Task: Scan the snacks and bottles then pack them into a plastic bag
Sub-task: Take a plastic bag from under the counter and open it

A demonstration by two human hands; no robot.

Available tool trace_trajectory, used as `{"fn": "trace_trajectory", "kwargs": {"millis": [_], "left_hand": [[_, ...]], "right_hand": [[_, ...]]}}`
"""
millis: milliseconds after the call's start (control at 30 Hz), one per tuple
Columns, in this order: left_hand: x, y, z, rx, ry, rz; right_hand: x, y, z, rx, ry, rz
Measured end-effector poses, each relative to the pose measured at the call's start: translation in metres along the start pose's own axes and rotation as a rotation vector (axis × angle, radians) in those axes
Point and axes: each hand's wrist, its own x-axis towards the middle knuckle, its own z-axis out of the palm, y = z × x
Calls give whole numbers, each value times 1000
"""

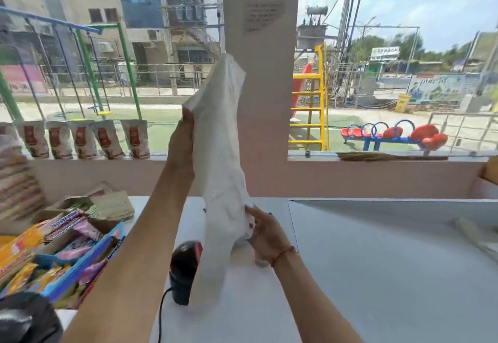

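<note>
A white plastic bag (219,154) stands stretched upright over the white counter (377,262). My left hand (183,143) grips its upper edge, raised high. Lower down, my right hand (265,231) pinches the bag's right side just above the counter. A black barcode scanner (186,264) with a red window stands on the counter just left of the bag, its cable trailing toward me. Snack packets (54,251) fill boxes at the left. No bottle is in view.
Several white-and-red pouches (80,139) line the window sill at the left. A stack of folded paper bags (113,208) lies behind the snack boxes. A dark rounded object (24,318) sits at the bottom left corner. A pale object (477,237) lies at the counter's right edge.
</note>
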Motion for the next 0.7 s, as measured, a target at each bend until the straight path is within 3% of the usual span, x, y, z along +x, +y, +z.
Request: {"fn": "trace_trajectory", "kwargs": {"millis": [100, 200, 233, 267, 300, 367, 400, 467, 500, 600, 700], "left_hand": [[53, -6, 0, -90, 140, 31], [93, -19, 5, 397, 696, -126], [90, -27, 11, 603, 801, -119], [89, -36, 24, 772, 841, 16], [88, -49, 35, 892, 807, 215], [88, -70, 62, 960, 526, 483], [89, -80, 75, 963, 295, 454], [91, -100, 97, 1061, -160, 215], [93, -110, 102, 1109, -255, 140], [108, -125, 101, 1097, -135, 187], [128, -128, 96, 1025, -151, 195]], "right_hand": [[42, -76, -14, -152, 91, -194], [74, -139, -31, -241, 337, -315], [79, -150, -31, -247, 377, -341], [90, -163, -32, -257, 412, -369], [99, -171, -31, -242, 445, -389], [117, -181, -28, -248, 497, -409], [124, -182, -26, -278, 520, -409], [139, -181, -27, -357, 534, -424], [144, -180, -27, -393, 538, -434], [148, -185, -34, -411, 470, -404], [144, -198, -42, -387, 326, -348]]}}
